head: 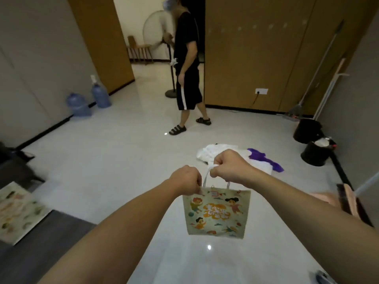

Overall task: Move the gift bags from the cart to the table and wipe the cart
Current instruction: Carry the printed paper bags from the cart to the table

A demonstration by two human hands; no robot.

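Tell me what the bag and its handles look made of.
Bag: probably matte paper or non-woven fabric; printed cartoon panel hangs flat, with no gloss. Handles: white, flat, ribbon-like strips, likely fabric or paper tape, gripped by the right hand. Motion blur leaves it open.

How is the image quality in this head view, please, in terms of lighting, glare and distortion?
Head view: dim, soft indoor light; small glare spots on the glossy floor; wide-angle bending at the edges, stretching both forearms; the gift bag, held by the left hand and right hand, is slightly soft, its print readable only as cartoon figures; the standing person is blurred.
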